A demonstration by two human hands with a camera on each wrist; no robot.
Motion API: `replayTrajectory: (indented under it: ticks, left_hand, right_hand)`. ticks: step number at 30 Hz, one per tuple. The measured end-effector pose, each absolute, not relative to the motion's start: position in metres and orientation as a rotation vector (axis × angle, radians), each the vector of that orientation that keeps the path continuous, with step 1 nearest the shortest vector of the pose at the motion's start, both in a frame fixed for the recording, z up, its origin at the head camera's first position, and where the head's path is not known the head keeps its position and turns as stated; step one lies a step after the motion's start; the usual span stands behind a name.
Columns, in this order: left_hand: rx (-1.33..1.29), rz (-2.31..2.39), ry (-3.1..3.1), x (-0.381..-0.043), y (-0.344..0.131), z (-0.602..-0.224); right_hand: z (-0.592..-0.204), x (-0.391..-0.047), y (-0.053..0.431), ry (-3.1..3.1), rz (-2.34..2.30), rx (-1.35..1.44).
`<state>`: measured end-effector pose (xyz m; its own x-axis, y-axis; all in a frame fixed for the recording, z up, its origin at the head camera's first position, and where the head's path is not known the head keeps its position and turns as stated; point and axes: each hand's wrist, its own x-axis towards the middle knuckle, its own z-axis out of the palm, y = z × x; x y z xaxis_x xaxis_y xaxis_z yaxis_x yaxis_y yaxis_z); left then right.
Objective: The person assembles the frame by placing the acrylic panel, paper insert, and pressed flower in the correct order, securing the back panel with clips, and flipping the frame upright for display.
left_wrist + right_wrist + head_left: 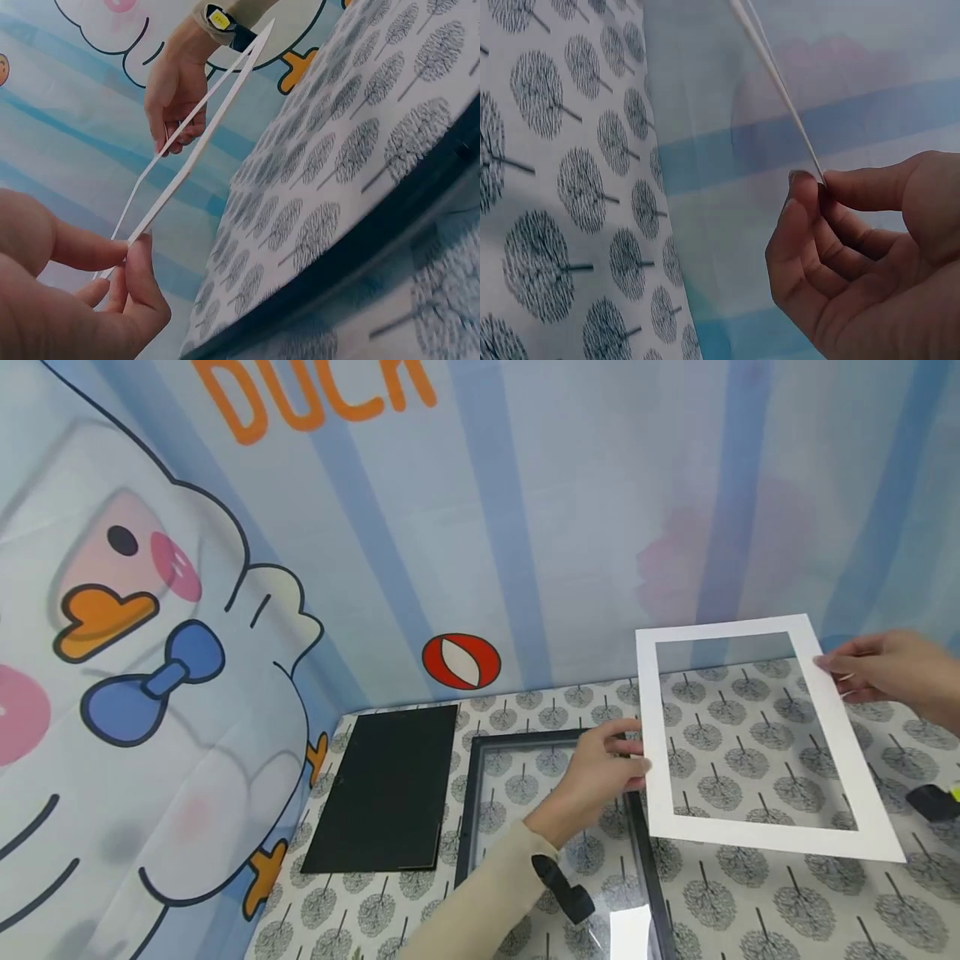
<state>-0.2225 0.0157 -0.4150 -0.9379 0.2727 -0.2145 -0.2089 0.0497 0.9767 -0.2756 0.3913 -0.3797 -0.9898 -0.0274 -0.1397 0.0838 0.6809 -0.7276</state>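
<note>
A white picture mat (pixel 780 838) with a large rectangular opening is held up, tilted, above the right part of the table. My left hand (pixel 600 768) pinches its left border between thumb and fingers. On the opposite border, my right hand (pixel 892 672) pinches the edge near the upper corner. Seen almost edge-on in the left wrist view, the mat (pixel 189 161) is a thin sheet running between both hands. Below my left forearm lies a black picture frame (pixel 471 802) with a clear pane, partly hidden by the arm.
A black backing panel (pixel 382 789) lies flat left of the frame. The tablecloth (pixel 787 893) has a grey tree print. Behind the table hangs a blue striped curtain (pixel 585 527) with a cartoon duck. A bright white patch (pixel 630 931) shows at the pane's lower right.
</note>
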Motion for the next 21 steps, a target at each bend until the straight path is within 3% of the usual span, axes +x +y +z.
replayTrajectory:
  ticks: [9,21]
  left_hand:
    - [0.133,1.91,1.933,-0.216,-0.041,-0.413]
    - [0.139,1.858,2.023,-0.194,-0.082,-0.413]
  right_hand:
    - [-0.377,-0.27,0.355,2.63,-1.315,-0.088]
    - [-0.383,-0.254,0.322,2.467,-1.458,-0.115]
